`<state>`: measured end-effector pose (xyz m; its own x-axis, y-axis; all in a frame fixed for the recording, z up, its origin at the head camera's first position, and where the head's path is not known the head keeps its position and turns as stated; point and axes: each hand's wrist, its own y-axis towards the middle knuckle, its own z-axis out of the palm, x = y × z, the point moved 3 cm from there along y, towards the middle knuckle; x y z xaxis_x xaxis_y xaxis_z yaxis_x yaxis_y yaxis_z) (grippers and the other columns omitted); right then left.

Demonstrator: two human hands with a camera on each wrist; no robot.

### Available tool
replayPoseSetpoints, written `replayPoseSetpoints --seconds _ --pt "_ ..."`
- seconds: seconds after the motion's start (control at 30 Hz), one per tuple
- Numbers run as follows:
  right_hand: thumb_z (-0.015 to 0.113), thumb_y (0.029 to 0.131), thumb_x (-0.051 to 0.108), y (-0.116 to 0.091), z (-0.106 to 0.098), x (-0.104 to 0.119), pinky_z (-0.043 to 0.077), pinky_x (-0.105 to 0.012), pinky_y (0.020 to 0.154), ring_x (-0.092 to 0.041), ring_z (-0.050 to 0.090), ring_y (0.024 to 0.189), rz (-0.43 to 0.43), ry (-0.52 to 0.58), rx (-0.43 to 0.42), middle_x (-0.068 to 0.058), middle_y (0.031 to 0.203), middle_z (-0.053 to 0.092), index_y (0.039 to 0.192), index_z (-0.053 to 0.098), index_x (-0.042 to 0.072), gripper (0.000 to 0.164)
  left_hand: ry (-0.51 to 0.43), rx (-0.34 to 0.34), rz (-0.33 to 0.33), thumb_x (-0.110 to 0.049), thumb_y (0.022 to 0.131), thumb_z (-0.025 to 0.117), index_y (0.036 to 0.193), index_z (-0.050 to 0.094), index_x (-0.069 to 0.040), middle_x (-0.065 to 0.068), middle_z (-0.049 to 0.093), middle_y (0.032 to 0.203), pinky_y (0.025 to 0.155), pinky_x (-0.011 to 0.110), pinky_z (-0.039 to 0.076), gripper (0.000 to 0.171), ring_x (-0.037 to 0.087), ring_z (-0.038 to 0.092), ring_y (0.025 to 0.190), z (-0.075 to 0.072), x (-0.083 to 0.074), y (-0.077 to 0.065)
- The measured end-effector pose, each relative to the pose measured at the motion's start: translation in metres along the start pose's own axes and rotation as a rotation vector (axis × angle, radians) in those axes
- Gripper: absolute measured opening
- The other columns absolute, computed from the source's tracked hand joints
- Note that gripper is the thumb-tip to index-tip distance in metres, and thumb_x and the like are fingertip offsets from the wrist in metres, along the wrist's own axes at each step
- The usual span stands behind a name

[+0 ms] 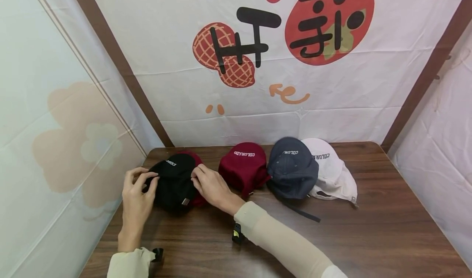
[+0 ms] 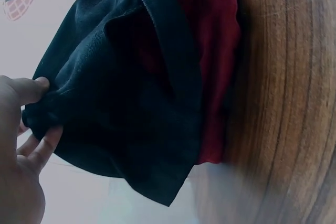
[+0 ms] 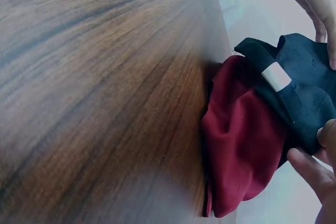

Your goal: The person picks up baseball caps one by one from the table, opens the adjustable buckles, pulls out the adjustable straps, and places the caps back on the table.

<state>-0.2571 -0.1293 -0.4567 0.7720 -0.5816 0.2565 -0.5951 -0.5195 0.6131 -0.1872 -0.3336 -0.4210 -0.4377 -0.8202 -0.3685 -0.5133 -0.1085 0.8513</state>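
Observation:
A black baseball cap [image 1: 171, 190] with white lettering lies over a dark red cap [image 3: 236, 145] at the table's left. My left hand [image 1: 137, 200] pinches the black cap's left side between thumb and fingers. On the opposite side, my right hand [image 1: 215, 188] pinches the cloth with its fingertips. The back strap with its metal buckle [image 3: 276, 76] faces me. In the left wrist view, the red cloth shows beneath the strap and along the table; most of the red cap is covered.
Right of my hands, a second dark red cap [image 1: 243, 167], a navy cap [image 1: 293, 173] and a white cap [image 1: 333, 175] sit in a row. The navy cap's strap trails on the brown wooden table [image 1: 361, 237]. A printed white cloth [image 1: 332, 102] hangs behind the table.

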Motion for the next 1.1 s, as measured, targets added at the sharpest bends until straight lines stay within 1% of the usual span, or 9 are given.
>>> replayPoseSetpoints --seconds 0.07,0.3,0.37,0.47,0.57,0.67,0.87,1.0,1.1 --pt "0.059 0.098 0.027 0.001 -0.002 -0.001 0.051 -0.009 0.074 0.001 0.058 0.079 0.003 0.019 -0.004 0.008 0.103 0.057 0.105 0.061 0.020 0.010 -0.005 -0.016 0.008 0.005 0.079 0.075 0.086 0.073 0.001 0.022 0.060 0.110 0.078 0.006 0.038 0.009 0.027 0.057 0.093 0.000 -0.002 0.002" --pt "0.057 0.099 0.024 0.005 -0.009 -0.003 0.051 -0.009 0.072 0.001 0.060 0.078 -0.016 0.069 -0.059 0.007 0.105 0.059 0.106 0.062 0.018 0.011 -0.039 -0.088 0.042 0.015 0.073 0.075 0.084 0.072 0.004 0.028 0.059 0.104 0.093 0.009 0.037 0.016 0.041 0.054 0.096 0.000 -0.014 0.010" --pt "0.056 0.099 0.024 0.006 -0.013 -0.003 0.051 -0.010 0.072 0.001 0.060 0.079 -0.015 0.074 -0.072 0.007 0.105 0.059 0.107 0.062 0.018 0.011 -0.040 -0.097 0.045 0.012 0.075 0.075 0.084 0.072 0.005 0.028 0.059 0.104 0.094 0.010 0.037 0.012 0.041 0.054 0.097 -0.001 -0.017 0.013" --pt "0.056 0.099 0.024 0.010 -0.020 -0.002 0.051 -0.010 0.074 0.001 0.060 0.080 -0.013 0.078 -0.097 0.007 0.105 0.059 0.106 0.061 0.018 0.011 -0.039 -0.108 0.047 0.001 0.082 0.074 0.085 0.073 0.004 0.027 0.059 0.105 0.095 0.013 0.038 0.005 0.039 0.055 0.098 -0.003 -0.020 0.016" --pt "0.057 0.099 0.023 0.012 -0.028 -0.002 0.051 -0.010 0.076 -0.001 0.060 0.081 -0.023 0.083 -0.127 0.005 0.104 0.059 0.105 0.061 0.017 0.010 -0.038 -0.120 0.052 -0.009 0.086 0.073 0.087 0.074 0.002 0.025 0.060 0.107 0.096 0.015 0.040 0.011 0.037 0.055 0.100 -0.004 -0.023 0.020" --pt "0.058 0.098 0.022 0.014 -0.036 -0.002 0.051 -0.011 0.077 -0.001 0.060 0.083 -0.034 0.093 -0.153 0.004 0.103 0.060 0.105 0.062 0.016 0.010 -0.039 -0.134 0.057 -0.011 0.087 0.073 0.087 0.074 0.001 0.024 0.060 0.108 0.096 0.016 0.041 0.012 0.035 0.056 0.101 -0.005 -0.026 0.024" --pt "0.057 0.098 0.022 0.013 -0.048 -0.005 0.051 -0.013 0.078 -0.002 0.059 0.086 -0.026 0.123 -0.171 0.005 0.103 0.060 0.104 0.062 0.015 0.010 -0.055 -0.167 0.067 0.002 0.081 0.075 0.085 0.074 0.003 0.026 0.060 0.105 0.095 0.015 0.041 0.005 0.038 0.056 0.099 -0.004 -0.041 0.030" --pt "0.057 0.099 0.023 0.010 -0.055 -0.007 0.051 -0.013 0.077 -0.001 0.057 0.085 -0.004 0.149 -0.175 0.005 0.103 0.060 0.104 0.062 0.015 0.011 -0.071 -0.185 0.077 0.013 0.074 0.076 0.084 0.073 0.005 0.028 0.059 0.103 0.094 0.014 0.042 0.012 0.040 0.055 0.096 -0.003 -0.055 0.033" --pt "0.057 0.098 0.022 0.007 -0.061 -0.009 0.050 -0.013 0.075 -0.002 0.056 0.083 0.009 0.169 -0.190 0.005 0.103 0.060 0.103 0.062 0.015 0.010 -0.075 -0.189 0.086 0.016 0.072 0.075 0.084 0.073 0.005 0.029 0.059 0.102 0.094 0.013 0.042 0.016 0.041 0.055 0.096 -0.001 -0.063 0.036"
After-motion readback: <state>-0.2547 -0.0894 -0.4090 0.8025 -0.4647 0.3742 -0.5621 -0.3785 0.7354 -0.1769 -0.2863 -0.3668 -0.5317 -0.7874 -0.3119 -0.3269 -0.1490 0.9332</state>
